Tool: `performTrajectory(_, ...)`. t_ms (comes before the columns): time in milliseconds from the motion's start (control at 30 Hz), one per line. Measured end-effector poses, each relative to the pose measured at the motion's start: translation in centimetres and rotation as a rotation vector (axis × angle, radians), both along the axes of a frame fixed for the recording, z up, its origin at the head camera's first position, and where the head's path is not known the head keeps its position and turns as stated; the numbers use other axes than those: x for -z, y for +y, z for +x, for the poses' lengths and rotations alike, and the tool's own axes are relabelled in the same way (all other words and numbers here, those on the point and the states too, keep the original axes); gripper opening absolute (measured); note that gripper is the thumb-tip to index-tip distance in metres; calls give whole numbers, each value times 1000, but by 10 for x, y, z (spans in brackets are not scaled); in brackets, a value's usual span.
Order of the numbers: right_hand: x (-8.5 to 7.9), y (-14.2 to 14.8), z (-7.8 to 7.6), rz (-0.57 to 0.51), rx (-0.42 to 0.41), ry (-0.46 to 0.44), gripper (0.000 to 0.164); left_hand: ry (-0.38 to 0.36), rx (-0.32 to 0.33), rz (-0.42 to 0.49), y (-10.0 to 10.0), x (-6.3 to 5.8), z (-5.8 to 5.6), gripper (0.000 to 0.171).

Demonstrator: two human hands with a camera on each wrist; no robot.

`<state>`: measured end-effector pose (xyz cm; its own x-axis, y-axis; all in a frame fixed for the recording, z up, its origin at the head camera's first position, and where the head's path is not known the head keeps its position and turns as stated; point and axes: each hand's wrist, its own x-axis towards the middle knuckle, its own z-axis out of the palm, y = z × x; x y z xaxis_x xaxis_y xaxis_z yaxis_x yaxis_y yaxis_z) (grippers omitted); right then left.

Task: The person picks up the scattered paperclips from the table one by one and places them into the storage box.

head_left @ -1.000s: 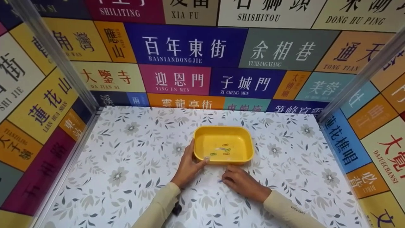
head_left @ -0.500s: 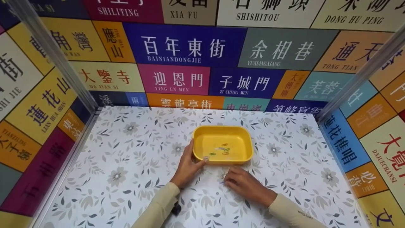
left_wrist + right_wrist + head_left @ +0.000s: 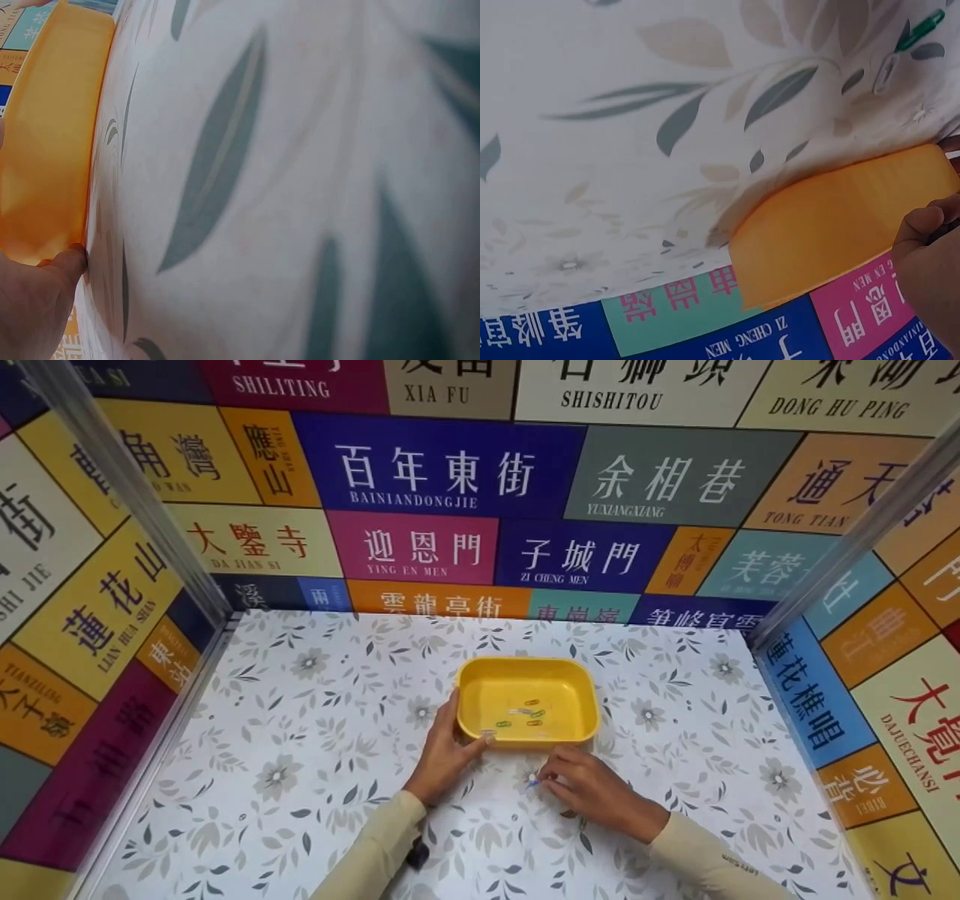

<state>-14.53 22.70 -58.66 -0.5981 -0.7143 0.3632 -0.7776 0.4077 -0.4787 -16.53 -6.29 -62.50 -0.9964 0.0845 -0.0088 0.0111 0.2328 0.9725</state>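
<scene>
My left hand [image 3: 446, 754] grips the front left corner of a yellow plastic bin [image 3: 585, 735], thumb at the rim and fingers along the side. Several small paper clips lie in it, among them an orange clip [image 3: 534, 724], a green clip [image 3: 503, 724] and a whitish clip [image 3: 489, 733]. In front of the bin, my right hand [image 3: 600, 795] pinches a small blue paper clip [image 3: 533, 783] between thumb and fingers. The right wrist view shows a green clip [image 3: 922, 30] and a white clip [image 3: 885, 73] end to end; whether they are linked is unclear.
A white tabletop [image 3: 337, 780] with a grey leaf and flower print lies under everything. Walls of coloured signs [image 3: 442, 465] close off the back and both sides, with clear upright posts [image 3: 862, 532] at the corners.
My right hand has shifted a little to the right, and the blue clip at its fingertips shows more plainly. A green bit now shows beneath it. The left hand and bin stay put.
</scene>
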Motion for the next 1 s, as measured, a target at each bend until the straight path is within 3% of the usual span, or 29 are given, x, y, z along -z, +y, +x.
performTrajectory(367,-23,-1,-13,52,27,27,14,41,18,58,-1,2,0,110)
performTrajectory(567,-30,-3,-23,69,29,35,12,21,1,41,0,1,0,113)
performTrajectory(1000,-38,-2,-42,120,105,-67,9,25,6,30,-1,2,0,113)
